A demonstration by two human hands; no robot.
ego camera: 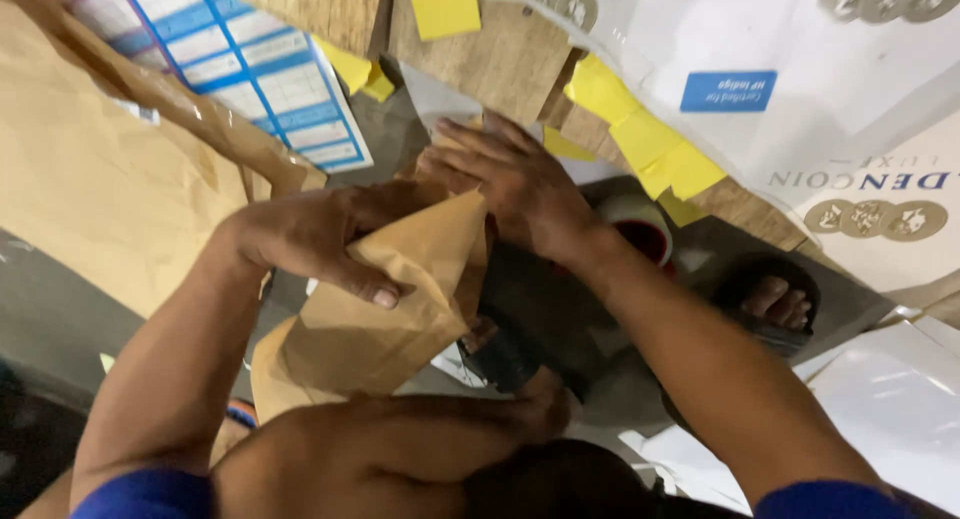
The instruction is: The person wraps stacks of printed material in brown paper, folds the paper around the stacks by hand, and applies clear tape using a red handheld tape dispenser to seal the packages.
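Over your lap, you are folding a brown paper sheet [400, 299] with both hands.

Your left hand [320, 234] is pinching its upper edge, thumb on top, so the crease is holding; your right hand [515, 184] is lying flat with spread fingers on the far end, pinning it down. Yellow slips [650, 144] and white printed sheets [850, 69] are lying on the floor [60, 309] beyond.
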